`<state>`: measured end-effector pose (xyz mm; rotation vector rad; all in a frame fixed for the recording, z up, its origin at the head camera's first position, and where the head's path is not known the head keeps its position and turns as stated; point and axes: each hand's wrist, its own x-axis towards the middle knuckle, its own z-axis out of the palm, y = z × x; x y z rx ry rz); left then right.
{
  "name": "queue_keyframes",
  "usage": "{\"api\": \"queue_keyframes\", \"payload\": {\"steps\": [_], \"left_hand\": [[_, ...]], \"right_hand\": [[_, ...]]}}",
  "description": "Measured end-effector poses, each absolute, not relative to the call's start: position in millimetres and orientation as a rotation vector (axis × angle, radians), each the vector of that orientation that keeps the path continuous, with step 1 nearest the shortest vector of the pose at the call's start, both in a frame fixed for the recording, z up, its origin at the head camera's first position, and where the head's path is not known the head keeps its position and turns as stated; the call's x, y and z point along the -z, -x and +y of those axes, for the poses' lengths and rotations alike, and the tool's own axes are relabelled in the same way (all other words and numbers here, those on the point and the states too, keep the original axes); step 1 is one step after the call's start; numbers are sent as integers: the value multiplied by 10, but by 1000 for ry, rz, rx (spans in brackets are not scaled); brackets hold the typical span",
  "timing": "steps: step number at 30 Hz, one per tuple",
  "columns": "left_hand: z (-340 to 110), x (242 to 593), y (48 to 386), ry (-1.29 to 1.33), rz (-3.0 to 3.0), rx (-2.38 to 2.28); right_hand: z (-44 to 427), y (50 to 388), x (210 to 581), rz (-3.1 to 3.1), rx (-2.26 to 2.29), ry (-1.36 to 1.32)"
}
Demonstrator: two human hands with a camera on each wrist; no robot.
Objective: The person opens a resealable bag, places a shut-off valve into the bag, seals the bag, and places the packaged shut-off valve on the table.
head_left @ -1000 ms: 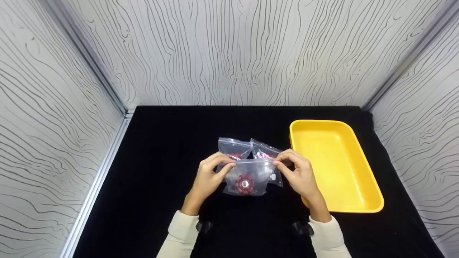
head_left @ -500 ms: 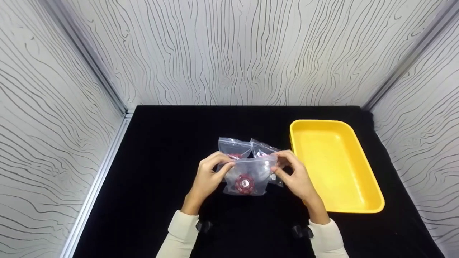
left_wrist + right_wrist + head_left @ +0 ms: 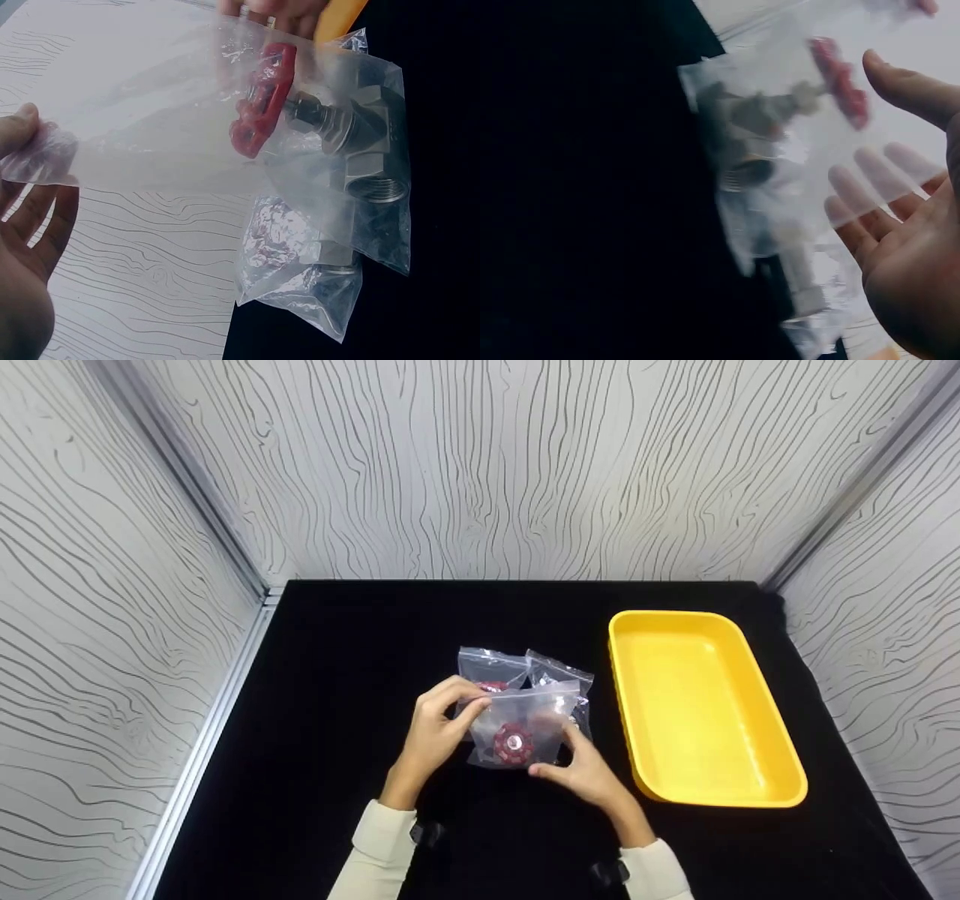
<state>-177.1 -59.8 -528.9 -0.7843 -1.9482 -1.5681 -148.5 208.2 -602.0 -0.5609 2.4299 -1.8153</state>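
A clear zip bag (image 3: 536,709) stands upright over the black cloth, with a metal valve (image 3: 375,142) with a red handwheel (image 3: 513,742) inside. My left hand (image 3: 442,724) pinches the bag's top left corner between thumb and fingers. Beside the bag's lower right is my right hand (image 3: 585,772), thumb spread apart from the fingers. In the right wrist view its fingertips (image 3: 870,169) show through the film, behind the bag, and the hand does not close on it. Part of the valve is blurred there.
Behind the held bag lie two more zip bags, a left one (image 3: 491,666) with something red inside and a right one (image 3: 559,671) partly covered. A yellow tray (image 3: 697,712) stands to the right. Patterned panels (image 3: 480,472) wall the black table (image 3: 360,660).
My right hand has let go of the bag's top right corner and moved down and left to its lower right side. The left hand keeps its pinch in the same place.
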Motion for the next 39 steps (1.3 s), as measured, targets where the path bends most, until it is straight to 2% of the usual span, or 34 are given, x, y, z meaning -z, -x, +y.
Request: {"api": "queue_keyframes", "payload": {"steps": [10,17,29,39], "left_hand": [[-627,5336,1782,786,-2009,1626],[-682,5458,1721,669,-2173,1710],[-644,6081,1541,594,-2434,1929],[-472,6383,1528,470,-2495,1925]], "right_hand": [[1954,1510,6246,2398,1931,549],[1937,1533,6257,2382,1965,528],[1908,1521,6253,2345,1990,406],[1914,1518,6304,2335,1941,334]]}}
